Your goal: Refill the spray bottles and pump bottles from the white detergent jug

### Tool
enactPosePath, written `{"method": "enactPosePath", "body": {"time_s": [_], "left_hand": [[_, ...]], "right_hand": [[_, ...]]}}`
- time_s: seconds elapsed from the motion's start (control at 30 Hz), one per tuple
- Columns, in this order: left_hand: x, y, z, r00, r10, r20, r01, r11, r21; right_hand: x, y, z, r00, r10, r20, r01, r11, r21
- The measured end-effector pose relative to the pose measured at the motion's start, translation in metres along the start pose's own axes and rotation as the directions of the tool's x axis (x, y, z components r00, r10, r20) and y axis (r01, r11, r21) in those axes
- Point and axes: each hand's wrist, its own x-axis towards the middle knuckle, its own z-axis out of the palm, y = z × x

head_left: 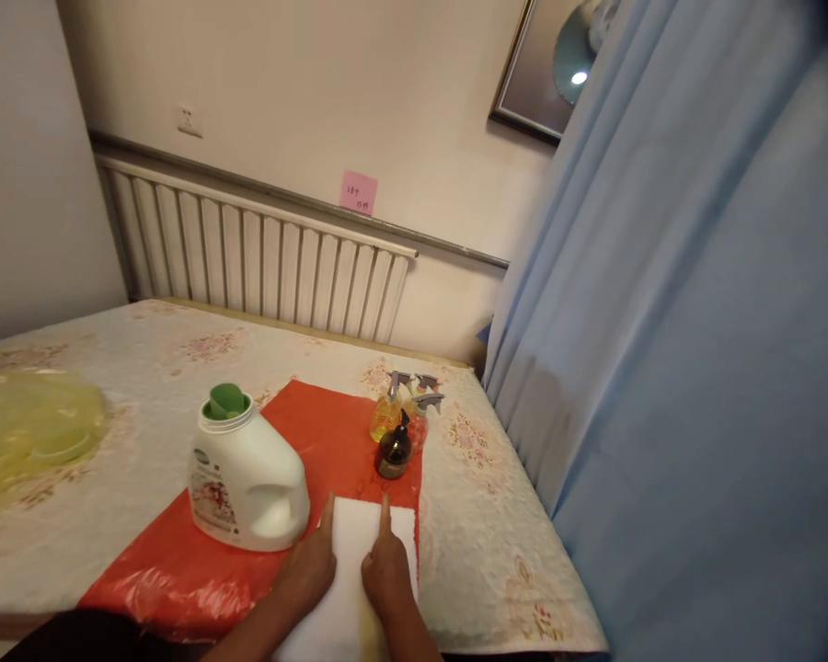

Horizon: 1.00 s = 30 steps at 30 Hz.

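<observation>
A white cloth (355, 561), flat and soft-looking, extends from the lower edge of the view onto a red plastic sheet (331, 441). At its left edge lies my left hand (310, 563), index finger stretched forward and the other fingers curled. My right hand (388, 572) rests over the right half of the cloth, its index finger also pointing away from me. Neither hand visibly grips anything. Left of my hands stands a large white detergent jug (248, 478) with a green cap (226, 402) set in its mouth. Beyond my fingertips is a dark pump bottle (393, 452).
Behind the pump bottle cluster spray bottles, one yellow (385, 418) and one reddish (418, 428). A floral-covered table or bed (469, 533) bears everything. Translucent yellow plastic (34, 432) lies far left. A radiator (248, 248) runs along the wall; a blue curtain (696, 322) hangs right.
</observation>
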Motion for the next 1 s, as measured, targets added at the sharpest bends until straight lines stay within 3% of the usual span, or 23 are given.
{"method": "enactPosePath", "body": {"time_s": [0.67, 0.87, 1.0], "left_hand": [[-0.010, 0.003, -0.011, 0.999, -0.026, 0.042, 0.027, 0.999, -0.037], [-0.015, -0.001, -0.013, 1.000, 0.005, 0.020, -0.002, 0.989, -0.151], [-0.022, -0.016, -0.004, 0.995, 0.088, -0.048, -0.097, 0.968, -0.230]], "right_hand": [[0.000, -0.004, 0.002, 0.998, 0.054, 0.021, -0.053, 0.998, -0.021], [-0.006, -0.003, 0.004, 1.000, 0.010, -0.016, -0.009, 0.999, 0.051], [-0.010, 0.000, 0.006, 0.998, -0.003, -0.057, 0.010, 0.993, 0.117]]}}
